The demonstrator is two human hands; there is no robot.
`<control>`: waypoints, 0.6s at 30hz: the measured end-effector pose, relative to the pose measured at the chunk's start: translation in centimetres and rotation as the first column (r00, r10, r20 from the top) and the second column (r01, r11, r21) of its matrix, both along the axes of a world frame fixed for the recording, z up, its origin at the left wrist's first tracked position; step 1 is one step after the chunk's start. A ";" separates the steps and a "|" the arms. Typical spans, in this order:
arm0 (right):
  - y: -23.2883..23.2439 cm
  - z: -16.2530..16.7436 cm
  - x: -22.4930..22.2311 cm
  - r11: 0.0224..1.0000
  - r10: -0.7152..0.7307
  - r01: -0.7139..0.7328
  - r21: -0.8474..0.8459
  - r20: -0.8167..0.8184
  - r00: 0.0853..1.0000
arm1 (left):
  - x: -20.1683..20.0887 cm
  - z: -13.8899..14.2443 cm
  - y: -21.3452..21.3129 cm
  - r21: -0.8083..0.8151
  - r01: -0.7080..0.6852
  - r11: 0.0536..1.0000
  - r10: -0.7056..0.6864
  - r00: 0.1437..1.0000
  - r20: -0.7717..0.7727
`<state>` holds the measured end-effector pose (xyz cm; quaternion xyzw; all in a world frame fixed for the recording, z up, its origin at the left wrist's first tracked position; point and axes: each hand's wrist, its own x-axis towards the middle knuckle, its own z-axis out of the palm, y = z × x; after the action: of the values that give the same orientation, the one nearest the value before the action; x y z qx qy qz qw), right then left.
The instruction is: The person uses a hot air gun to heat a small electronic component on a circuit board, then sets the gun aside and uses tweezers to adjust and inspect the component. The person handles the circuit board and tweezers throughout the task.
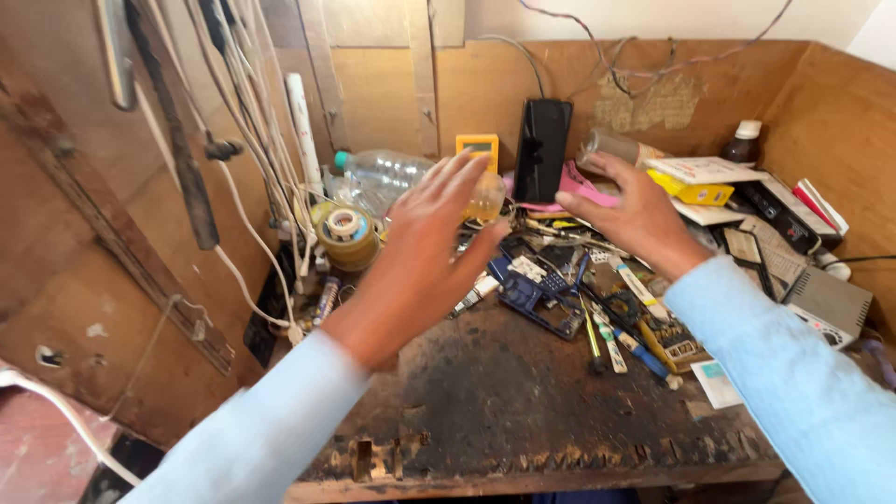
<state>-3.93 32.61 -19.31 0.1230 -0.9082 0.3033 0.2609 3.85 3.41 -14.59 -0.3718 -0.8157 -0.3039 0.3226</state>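
My left hand (431, 245) hovers open, fingers spread, above the cluttered back of a worn wooden workbench (504, 392). It is nearest a clear plastic bottle (383, 175) lying on its side and a roll of yellowish tape (347, 235). My right hand (627, 207) is also open, fingers slightly curled, over a pile of small tools and circuit parts (560, 289). Just beyond its fingertips lie a pink object (588, 191) and a black phone (541, 149) that stands upright against the back wall. Neither hand holds anything.
A yellow meter (477, 147) leans at the back. Boxes, a brown bottle (744, 142) and a grey device (826, 303) crowd the right side. White cables (252, 112) hang along the left wooden wall. Pens and screwdrivers (611, 341) lie mid-bench.
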 end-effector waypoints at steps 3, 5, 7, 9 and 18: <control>0.1 -1.5 -1.0 0.998 0.059 -0.059 -0.021 -0.001 0.998 | -6.1 -4.2 4.9 -0.065 -0.112 0.992 0.117 0.989 0.087; 0.6 -1.9 -2.0 0.997 0.083 -0.082 0.014 -0.028 0.996 | -8.4 -6.0 7.2 -0.056 -0.137 0.989 0.143 0.981 0.127; 0.7 -2.5 -2.4 0.989 0.101 -0.094 0.110 -0.061 0.993 | -9.4 -6.5 8.8 -0.055 -0.151 0.987 0.158 0.969 0.188; 0.5 -3.4 -2.9 0.993 0.096 -0.093 0.075 -0.032 0.995 | -9.9 -6.6 9.7 -0.060 -0.144 0.988 0.155 0.953 0.262; 0.1 -6.5 -0.8 0.997 0.032 -0.028 -0.075 0.062 0.998 | -10.2 -11.4 8.8 0.175 -0.137 0.975 0.084 0.957 0.279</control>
<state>-4.72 32.75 -25.77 0.1173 -0.9022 0.3442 0.2321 -6.38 12.16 -25.98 -0.2474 -0.8384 -0.4106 0.2595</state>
